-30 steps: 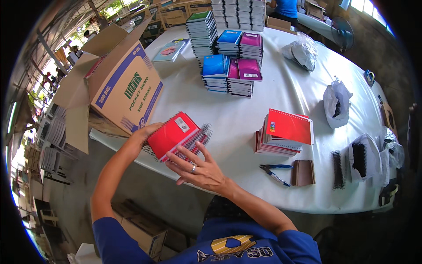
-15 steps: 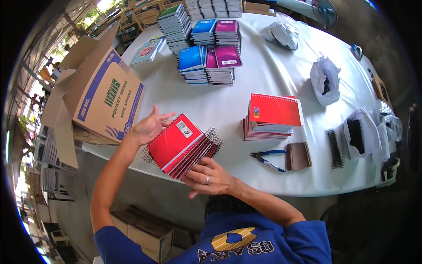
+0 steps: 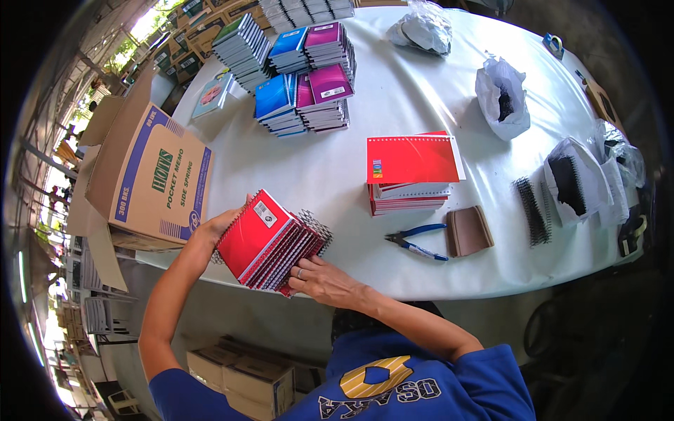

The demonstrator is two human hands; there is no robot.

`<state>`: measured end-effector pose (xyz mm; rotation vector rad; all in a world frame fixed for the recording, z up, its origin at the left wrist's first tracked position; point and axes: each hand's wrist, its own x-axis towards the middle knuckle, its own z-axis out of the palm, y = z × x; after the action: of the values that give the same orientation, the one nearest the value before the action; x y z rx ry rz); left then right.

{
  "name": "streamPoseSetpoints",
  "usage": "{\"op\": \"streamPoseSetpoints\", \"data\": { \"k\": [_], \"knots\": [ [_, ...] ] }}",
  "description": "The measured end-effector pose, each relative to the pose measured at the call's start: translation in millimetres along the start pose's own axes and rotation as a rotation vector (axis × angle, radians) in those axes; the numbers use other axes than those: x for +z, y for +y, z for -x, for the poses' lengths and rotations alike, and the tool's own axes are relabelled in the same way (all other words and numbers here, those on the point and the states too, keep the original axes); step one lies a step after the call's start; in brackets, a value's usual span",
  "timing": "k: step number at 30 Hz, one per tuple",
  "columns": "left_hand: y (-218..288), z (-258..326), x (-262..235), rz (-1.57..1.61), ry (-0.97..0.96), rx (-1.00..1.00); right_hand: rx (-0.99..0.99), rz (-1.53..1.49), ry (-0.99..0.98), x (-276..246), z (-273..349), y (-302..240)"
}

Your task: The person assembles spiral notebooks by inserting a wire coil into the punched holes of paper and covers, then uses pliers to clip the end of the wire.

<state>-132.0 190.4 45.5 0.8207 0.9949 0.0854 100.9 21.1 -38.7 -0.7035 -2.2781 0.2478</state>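
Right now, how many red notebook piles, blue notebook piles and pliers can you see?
Red notebook piles: 2
Blue notebook piles: 2
Pliers: 1
Total: 5

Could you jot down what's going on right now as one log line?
left hand: holds red notebook stack | right hand: steadies its near edge | stack: at white table edge | nearby: blue pliers, cardboard box
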Motion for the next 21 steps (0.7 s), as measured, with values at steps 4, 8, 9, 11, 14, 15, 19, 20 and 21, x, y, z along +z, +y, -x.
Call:
{"op": "streamPoseSetpoints", "data": {
  "k": [4, 8, 9, 11, 14, 15, 19, 20, 21],
  "knots": [
    [2, 10, 0, -0.072, 0.097, 0.011, -0.067, -0.074, 0.116, -17, -2, -6],
    [21, 18, 12, -0.115, -0.084, 0.134, -0.152, -0.009, 0.382, -42, -37, -22],
    [24, 19, 15, -0.167, -0.114, 0.151, -0.136, 0.012, 0.368, -41, -46, -22],
    [23, 21, 18, -0.226, -0.091, 0.098, -0.15, 0.059, 0.317, -45, -51, -14],
    [34, 30, 25, -0.477, 0.111, 0.13, -0.041, 0.058, 0.253, -60, -26, -15],
    [35, 37, 30, -0.655, 0.296, 0.21, 0.033, 0.071, 0.247, -69, -4, -14],
    [76, 27, 89, -1.311, 0.131, 0.408, 0.645, 0.551, -0.002, -133, 81, 10],
    [82, 17, 103, -1.469, 0.038, 0.326, 0.712, 0.687, -0.171, -139, 98, 17],
    [86, 9, 116, -1.623, -0.051, 0.235, 0.693, 0.594, -0.144, -140, 103, 21]
  ]
}}
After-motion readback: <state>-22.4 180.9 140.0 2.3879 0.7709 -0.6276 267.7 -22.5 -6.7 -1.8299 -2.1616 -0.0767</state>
